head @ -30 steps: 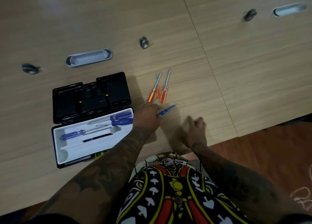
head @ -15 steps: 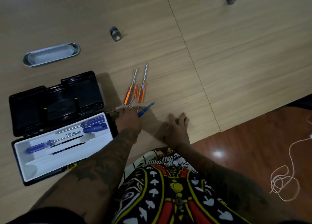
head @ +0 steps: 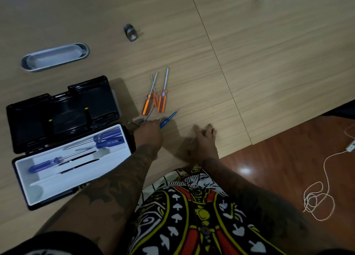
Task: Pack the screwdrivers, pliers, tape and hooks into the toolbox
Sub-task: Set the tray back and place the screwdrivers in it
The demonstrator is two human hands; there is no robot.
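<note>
The black toolbox (head: 21,179) lies open at the left. Its white tray holds several blue-handled screwdrivers (head: 107,139) and thin dark tools. My left hand (head: 148,132) sits just right of the box, fingers closed around a small blue screwdriver (head: 169,118) and bent metal hooks (head: 162,117) that stick out of the grip. Three orange-handled screwdrivers (head: 162,101) lie on the table just beyond that hand. My right hand (head: 203,142) rests flat on the table near its front edge and holds nothing.
An oval grey grommet (head: 55,56) is set into the wooden table (head: 269,62) behind the box. Small metal fittings (head: 130,32) stand farther back. The table edge runs diagonally at the right, with wooden floor and a coiled string (head: 317,199) beyond.
The view has swung, so everything sits differently in frame. My left hand stays closed on the small blue screwdriver, and metal hooks now show in its fingers. The right hand has hardly moved.
</note>
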